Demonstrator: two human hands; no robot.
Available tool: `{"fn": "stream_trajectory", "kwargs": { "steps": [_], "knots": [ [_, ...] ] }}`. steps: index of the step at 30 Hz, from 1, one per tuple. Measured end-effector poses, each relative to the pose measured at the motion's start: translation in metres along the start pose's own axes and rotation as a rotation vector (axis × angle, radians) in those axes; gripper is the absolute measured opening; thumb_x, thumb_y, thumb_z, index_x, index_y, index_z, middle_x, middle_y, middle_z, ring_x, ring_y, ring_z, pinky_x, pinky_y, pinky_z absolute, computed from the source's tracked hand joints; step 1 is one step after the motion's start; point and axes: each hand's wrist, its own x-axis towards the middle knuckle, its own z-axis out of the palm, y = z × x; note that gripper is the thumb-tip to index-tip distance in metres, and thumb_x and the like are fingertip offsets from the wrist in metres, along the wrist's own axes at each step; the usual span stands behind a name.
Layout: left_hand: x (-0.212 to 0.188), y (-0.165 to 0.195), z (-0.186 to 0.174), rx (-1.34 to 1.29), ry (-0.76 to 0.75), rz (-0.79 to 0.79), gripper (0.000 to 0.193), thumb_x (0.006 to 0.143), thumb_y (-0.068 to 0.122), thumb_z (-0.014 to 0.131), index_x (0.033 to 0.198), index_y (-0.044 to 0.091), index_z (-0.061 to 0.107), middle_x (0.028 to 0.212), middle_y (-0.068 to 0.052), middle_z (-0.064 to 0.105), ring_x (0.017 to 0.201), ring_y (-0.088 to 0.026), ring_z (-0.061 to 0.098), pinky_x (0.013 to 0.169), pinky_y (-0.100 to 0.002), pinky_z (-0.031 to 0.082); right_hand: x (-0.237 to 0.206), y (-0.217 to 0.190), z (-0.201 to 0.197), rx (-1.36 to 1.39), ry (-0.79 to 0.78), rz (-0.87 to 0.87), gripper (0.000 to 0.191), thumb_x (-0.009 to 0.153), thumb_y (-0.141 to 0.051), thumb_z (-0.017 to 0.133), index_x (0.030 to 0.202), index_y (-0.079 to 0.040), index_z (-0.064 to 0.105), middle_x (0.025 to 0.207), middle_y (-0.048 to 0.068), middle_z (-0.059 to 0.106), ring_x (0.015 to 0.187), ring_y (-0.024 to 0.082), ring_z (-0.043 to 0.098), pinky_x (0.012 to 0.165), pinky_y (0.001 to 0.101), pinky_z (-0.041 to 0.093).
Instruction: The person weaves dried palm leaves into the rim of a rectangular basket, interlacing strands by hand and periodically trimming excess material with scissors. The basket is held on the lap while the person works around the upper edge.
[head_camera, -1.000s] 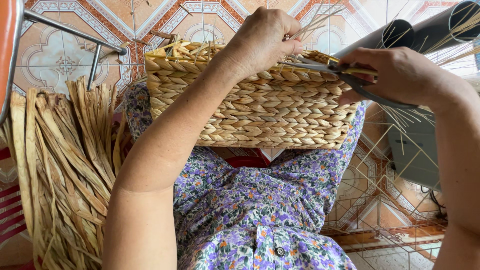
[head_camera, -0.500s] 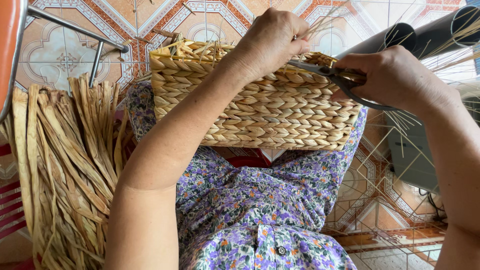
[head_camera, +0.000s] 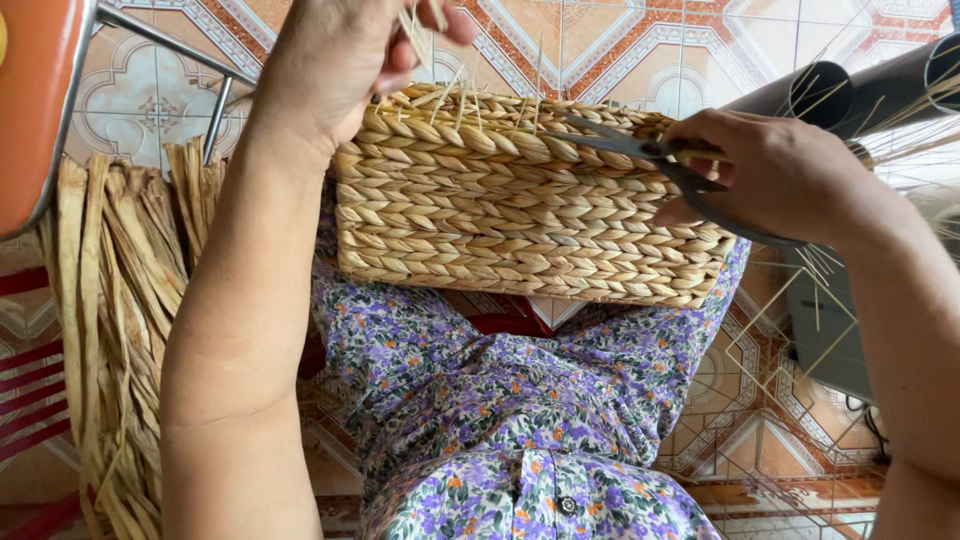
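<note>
A woven straw basket (head_camera: 520, 215) rests on my lap, over a purple floral dress (head_camera: 500, 400). My left hand (head_camera: 345, 55) is above the basket's far left rim, its fingers pinched on thin loose straw ends (head_camera: 415, 25) that stick up. My right hand (head_camera: 775, 175) grips grey scissors (head_camera: 640, 150) at the basket's right rim, their blades pointing left over the top edge among several upright straw ends (head_camera: 480, 95).
A bundle of dried flat straw strips (head_camera: 110, 300) lies on the patterned tile floor at the left. An orange chair seat with metal legs (head_camera: 40, 100) is at the top left. Dark tubes (head_camera: 860, 90) and a grey box (head_camera: 835, 330) are at the right.
My left hand has lifted from the basket's rim and now pinches straw ends above it. The scissors in my right hand have shifted left over the rim. The view has moved closer.
</note>
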Motion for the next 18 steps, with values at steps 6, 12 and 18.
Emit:
{"fn": "stream_trajectory", "kwargs": {
  "steps": [6,12,18],
  "knots": [
    [0.0,-0.021,0.018,0.362,0.014,0.064,0.021,0.099,0.002,0.051,0.12,0.002,0.054,0.085,0.0,0.063,0.065,0.0,0.067,0.04,-0.013,0.046,0.031,-0.027,-0.004,-0.008,-0.027,-0.004,0.074,0.072,-0.06,0.083,0.13,-0.018,0.066,0.104,0.01,0.077,0.093,0.032,0.074,0.08,0.0446,0.058],
    [0.017,-0.044,0.057,0.77,-0.083,0.064,0.019,0.105,0.011,0.061,0.09,0.0,0.065,0.059,-0.004,0.059,0.047,-0.015,0.061,0.04,-0.022,0.046,0.038,-0.037,-0.006,-0.003,-0.051,0.021,0.072,0.07,-0.059,0.084,0.128,-0.02,0.069,0.094,0.011,0.078,0.085,0.029,0.075,0.079,0.0428,0.059],
    [0.04,-0.059,0.072,0.927,-0.002,0.261,0.022,0.095,0.02,0.073,0.079,0.004,0.069,0.061,-0.007,0.064,0.054,-0.014,0.068,0.05,-0.024,0.057,0.035,-0.038,-0.004,-0.032,0.002,0.016,0.064,0.072,-0.056,0.085,0.128,-0.026,0.072,0.086,0.007,0.078,0.075,0.024,0.075,0.071,0.0392,0.059]
  ]
}}
